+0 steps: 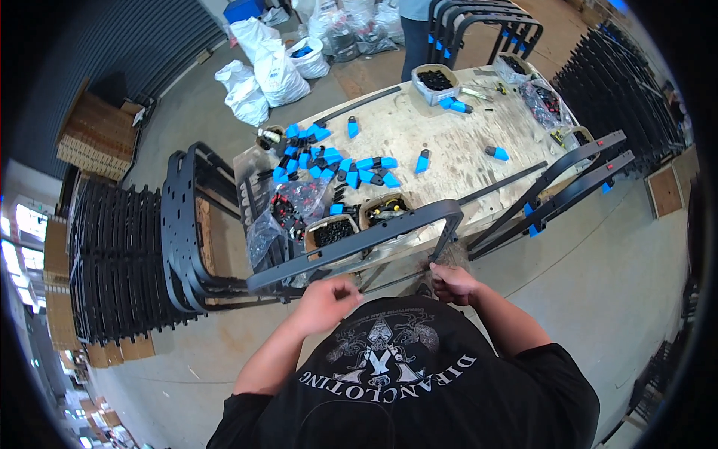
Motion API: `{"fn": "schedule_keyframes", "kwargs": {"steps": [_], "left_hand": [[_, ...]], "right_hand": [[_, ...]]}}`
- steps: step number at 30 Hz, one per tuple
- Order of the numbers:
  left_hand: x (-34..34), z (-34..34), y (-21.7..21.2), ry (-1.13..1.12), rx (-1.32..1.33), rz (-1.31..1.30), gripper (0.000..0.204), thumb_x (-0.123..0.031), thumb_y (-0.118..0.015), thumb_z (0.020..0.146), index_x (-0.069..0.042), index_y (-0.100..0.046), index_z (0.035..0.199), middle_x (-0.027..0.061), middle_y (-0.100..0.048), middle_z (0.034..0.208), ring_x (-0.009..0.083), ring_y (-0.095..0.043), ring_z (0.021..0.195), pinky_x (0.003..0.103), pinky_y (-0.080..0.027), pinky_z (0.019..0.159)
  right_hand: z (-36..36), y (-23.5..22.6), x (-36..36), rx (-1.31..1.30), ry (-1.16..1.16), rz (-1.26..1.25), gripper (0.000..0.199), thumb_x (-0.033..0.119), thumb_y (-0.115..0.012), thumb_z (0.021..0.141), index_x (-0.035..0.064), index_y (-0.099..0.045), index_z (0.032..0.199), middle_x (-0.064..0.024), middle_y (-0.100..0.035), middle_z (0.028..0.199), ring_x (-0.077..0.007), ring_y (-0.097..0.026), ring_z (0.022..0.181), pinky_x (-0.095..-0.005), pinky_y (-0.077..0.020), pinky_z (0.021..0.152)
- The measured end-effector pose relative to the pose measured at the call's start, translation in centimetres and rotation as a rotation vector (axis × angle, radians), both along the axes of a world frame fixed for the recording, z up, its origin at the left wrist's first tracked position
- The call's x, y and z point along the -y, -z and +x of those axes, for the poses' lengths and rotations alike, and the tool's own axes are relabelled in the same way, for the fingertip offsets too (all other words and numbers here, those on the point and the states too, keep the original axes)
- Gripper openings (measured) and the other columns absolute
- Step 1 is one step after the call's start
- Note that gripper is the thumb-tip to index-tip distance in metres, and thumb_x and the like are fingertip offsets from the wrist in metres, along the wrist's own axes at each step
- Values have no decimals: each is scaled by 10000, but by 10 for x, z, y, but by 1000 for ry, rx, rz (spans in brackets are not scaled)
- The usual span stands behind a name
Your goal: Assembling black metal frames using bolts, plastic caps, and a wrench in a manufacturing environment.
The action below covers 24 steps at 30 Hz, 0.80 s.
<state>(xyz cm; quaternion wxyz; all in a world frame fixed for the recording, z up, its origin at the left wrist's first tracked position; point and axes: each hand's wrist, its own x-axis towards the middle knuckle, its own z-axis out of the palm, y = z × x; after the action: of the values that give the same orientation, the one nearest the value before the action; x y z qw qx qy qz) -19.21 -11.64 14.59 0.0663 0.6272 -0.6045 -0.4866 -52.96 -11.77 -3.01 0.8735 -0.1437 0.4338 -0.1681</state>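
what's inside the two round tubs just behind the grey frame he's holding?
The left tub holds small black parts. The right tub holds black parts with some yellow pieces. The grey metal frame crosses their near rims, so the front contents and bottoms are hidden.

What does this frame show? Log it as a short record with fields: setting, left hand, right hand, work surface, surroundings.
setting: workshop with a concrete floor, seen from above
left hand: left hand closed, at the near lower part of a dark metal frame
right hand: right hand closed on a thin bar of the frame
work surface: wooden table with blue plastic caps and small tubs of black parts
surroundings: stacked dark frames at left, white sacks beyond
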Motion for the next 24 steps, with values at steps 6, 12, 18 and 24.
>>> {"fn": "schedule_keyframes", "kwargs": {"steps": [6, 12, 18, 24], "left_hand": [[109, -33, -102, 295, -368, -357, 104, -125, -771, 871, -43, -708, 868, 24, -683, 798, 99, -629, 741, 286, -512, 684], [281, -70, 60, 480, 357, -360, 443, -266, -708, 872, -86, -625, 1268, 164, -676, 1120, 309, -662, 1007, 418, -529, 896], [352, -137, 191, 543, 640, -371, 584, -375, -681, 882, -133, -543, 1395, 196, -545, 1377, 392, -555, 1247, 458, -475, 1047], [394, -146, 232, 647, 771, -246, 530, -371, -711, 877, -63, -594, 1292, 212, -619, 1286, 380, -599, 1194, 435, -498, 1024]], "right_hand": [[-55, 28, -16, -124, 219, 9, 470, 458, -472, 1058, 186, -370, 689, 54, -268, 594, -103, -211, 466, -287, -161, 447], [-89, 62, -31, -166, 310, 112, 408, 396, -496, 1051, 179, -388, 723, 46, -306, 609, -105, -251, 469, -287, -193, 440], [-135, 81, -103, -258, 525, 292, 340, 341, -523, 1034, 183, -407, 756, 37, -357, 628, -112, -304, 486, -295, -253, 449], [-176, 103, -184, -467, 685, 481, 299, 294, -543, 999, 181, -412, 756, 32, -360, 597, -133, -338, 444, -314, -277, 430]]}}
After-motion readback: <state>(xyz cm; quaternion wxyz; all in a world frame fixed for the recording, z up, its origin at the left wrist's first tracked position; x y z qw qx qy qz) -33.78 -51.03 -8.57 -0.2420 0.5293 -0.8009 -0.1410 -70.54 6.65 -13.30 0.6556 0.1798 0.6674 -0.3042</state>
